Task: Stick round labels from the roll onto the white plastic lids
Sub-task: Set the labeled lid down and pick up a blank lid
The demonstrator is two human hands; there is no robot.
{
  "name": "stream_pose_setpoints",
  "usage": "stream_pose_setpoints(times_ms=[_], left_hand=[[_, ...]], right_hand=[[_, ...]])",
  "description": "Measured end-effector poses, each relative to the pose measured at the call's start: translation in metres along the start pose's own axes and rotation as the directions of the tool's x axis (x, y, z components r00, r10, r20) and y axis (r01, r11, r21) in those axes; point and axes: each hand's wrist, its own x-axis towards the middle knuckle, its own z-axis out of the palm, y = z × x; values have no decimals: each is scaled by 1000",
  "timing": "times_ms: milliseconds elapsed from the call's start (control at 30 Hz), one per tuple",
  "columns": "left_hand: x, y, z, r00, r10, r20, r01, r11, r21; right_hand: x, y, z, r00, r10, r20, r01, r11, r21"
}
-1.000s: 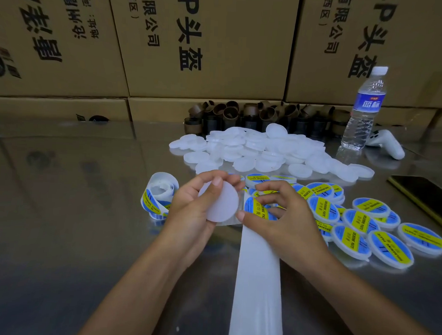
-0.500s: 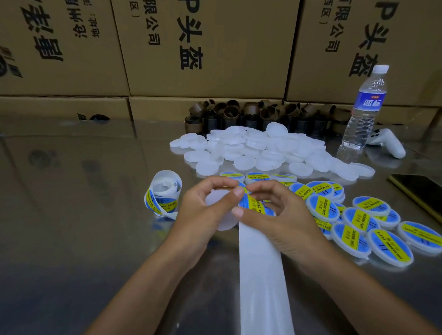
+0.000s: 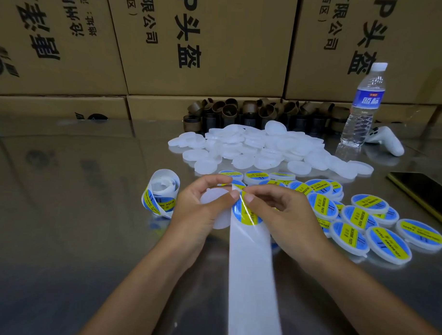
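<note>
Both hands meet at the middle of the desk. Left hand grasps a blank white lid, a round, matte, translucent disc, with the thumb laid across its face. Right hand pinches the upper edge of a round label, glossy blue with a yellow band of black print, which sits at the head of the white backing strip; the strip runs off toward six o'clock. At nine o'clock of the hands lies the label roll, loosely coiled. At twelve o'clock sits the heap of blank lids. Labelled lids overlap each other from one to three o'clock, with a water bottle at two o'clock
</note>
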Motion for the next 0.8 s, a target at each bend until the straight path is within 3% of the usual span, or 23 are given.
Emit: stream_pose_setpoints(times_ms=[567, 800], left_hand=[[1, 1, 0, 994, -10, -109, 12, 1000, 15], [2, -1, -1, 987, -20, -157, 26, 999, 32]], right_hand=[[-4, -2, -1, 990, -137, -19, 132, 977, -170], [-6, -7, -1, 993, -117, 24, 118, 991, -56]])
